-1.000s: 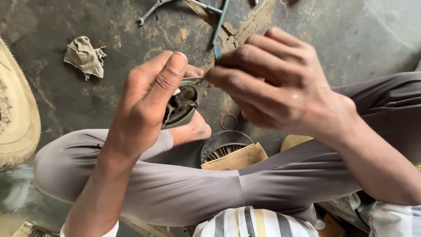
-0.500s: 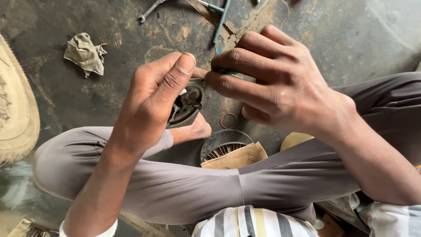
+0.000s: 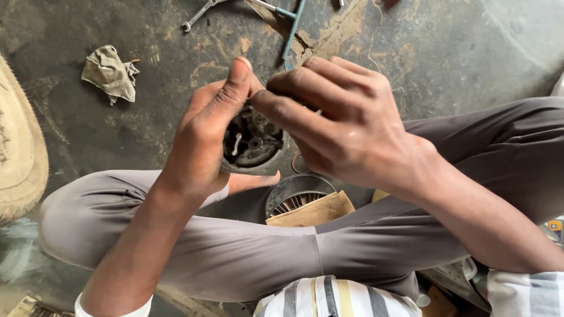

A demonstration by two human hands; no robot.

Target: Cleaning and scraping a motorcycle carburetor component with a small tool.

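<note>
Left hand around round dark motor part, right hand above.

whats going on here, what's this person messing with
A person sits cross-legged on a stained concrete floor. The left hand grips a round, grimy mechanical part, open side up, and the right hand pinches at its upper edge with the fingertips; what they pinch is hidden. A crumpled rag, a wrench and a blue-handled tool lie on the floor beyond.
</note>
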